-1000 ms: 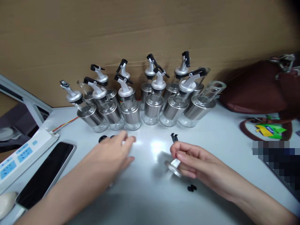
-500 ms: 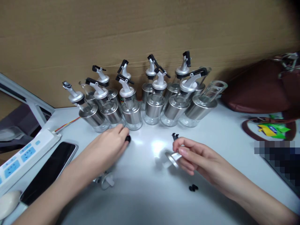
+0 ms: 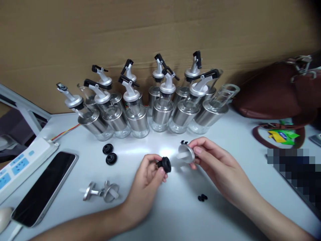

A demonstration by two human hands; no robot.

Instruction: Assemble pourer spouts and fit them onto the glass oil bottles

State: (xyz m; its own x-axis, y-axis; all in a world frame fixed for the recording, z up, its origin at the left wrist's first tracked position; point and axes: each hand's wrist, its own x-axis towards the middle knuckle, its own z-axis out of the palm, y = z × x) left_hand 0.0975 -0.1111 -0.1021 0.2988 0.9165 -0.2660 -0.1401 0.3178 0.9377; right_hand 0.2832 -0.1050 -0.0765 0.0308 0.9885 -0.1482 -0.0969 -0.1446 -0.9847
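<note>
Between its thumb and fingers, my left hand grips a black rubber stopper near the middle of the table. Just right of it, my right hand pinches a silver pourer top, its white tube pointing left toward the stopper; the two parts are apart. Two more black stoppers lie at the left, and two silver pourer tops rest below them. Small black pieces sit under my right hand, and small black clips lie behind it.
Glass bottles with steel bands stand along the back, most with pourers fitted. A phone and a power strip are at the left. A brown bag and a dark object lie at the right.
My left hand has moved right and toward me, bringing the black stopper beside the pourer top. My right hand has raised the pourer top slightly. The view has shifted a little.
</note>
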